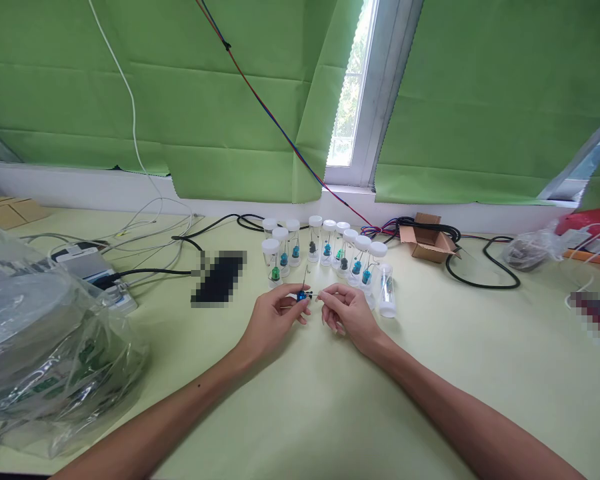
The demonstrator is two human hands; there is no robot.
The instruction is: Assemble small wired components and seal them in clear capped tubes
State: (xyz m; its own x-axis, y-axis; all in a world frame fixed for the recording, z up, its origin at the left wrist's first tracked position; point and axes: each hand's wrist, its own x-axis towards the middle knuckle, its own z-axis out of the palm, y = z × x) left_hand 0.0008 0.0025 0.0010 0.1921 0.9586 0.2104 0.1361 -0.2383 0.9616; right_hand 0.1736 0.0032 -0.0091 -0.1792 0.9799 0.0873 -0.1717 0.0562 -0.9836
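Between the thumb and fingers of my left hand [273, 317] is a small blue part [301, 295] with a thin wire [307, 275] standing up from it. A thin dark rod [313, 294] juts from its right side. My right hand [349, 312] is closed in a pinch at the rod's outer end, its other fingers curled. Just beyond my hands stand several clear vials with white caps [329, 243], holding small blue, green or dark parts with wires. One capped vial [387, 291] near my right hand contains something I cannot make out.
A plastic-wrapped bulky object [55, 347] takes up the left side, near a power strip [113, 287] and loose cables. A dark blurred object [220, 279] lies left of the vials. An open cardboard box [427, 241] and black cable [505, 285] sit at the back right.
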